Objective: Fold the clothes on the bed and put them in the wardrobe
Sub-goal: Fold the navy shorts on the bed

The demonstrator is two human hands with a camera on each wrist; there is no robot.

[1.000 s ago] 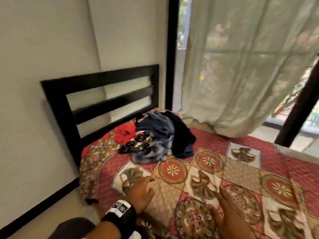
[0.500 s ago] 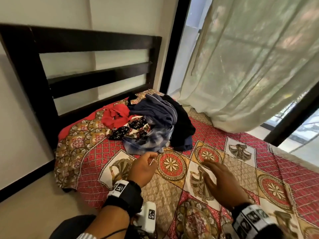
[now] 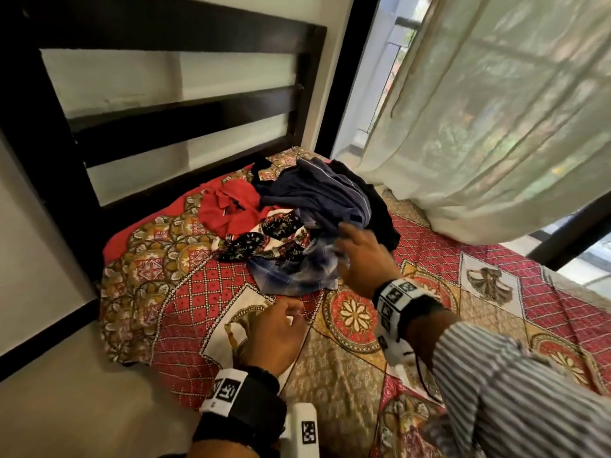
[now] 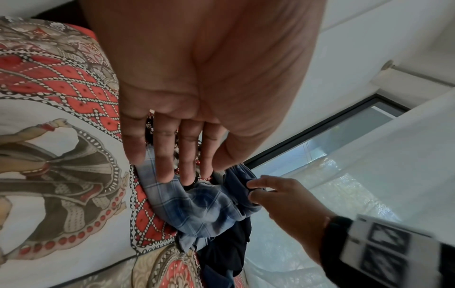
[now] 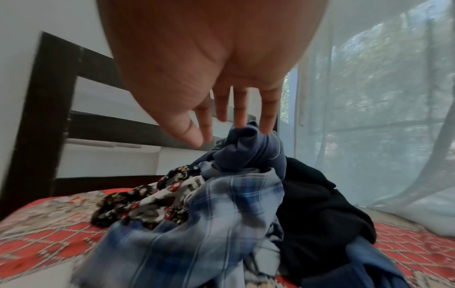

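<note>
Head view: the pile of clothes is lying at the head end of the bed, just in front of the dark headboard and ahead of both hands; the pile is running roughly across the bed, from a red garment on the left, through a dark floral piece and a blue plaid shirt, to a navy garment and a black one on the right by the curtain. The right hand is hovering at the near right edge of the pile, fingers spread and gripping nothing, while the left hand is hanging lower and nearer the body over the bedspread, fingers loosely curled and empty, so the right hand is judged the nearer of the two. Left wrist view: the left hand is showing straight, relaxed fingers pointing toward the plaid shirt, apart from it, and the right hand is reaching in from the right with its fingertips at the navy fabric. Right wrist view: the right hand is extending its fingers down over the top fold of the navy garment; whether the tips are touching it is possibly blurred out, and no grip is showing. The plaid shirt is lying directly below.
</note>
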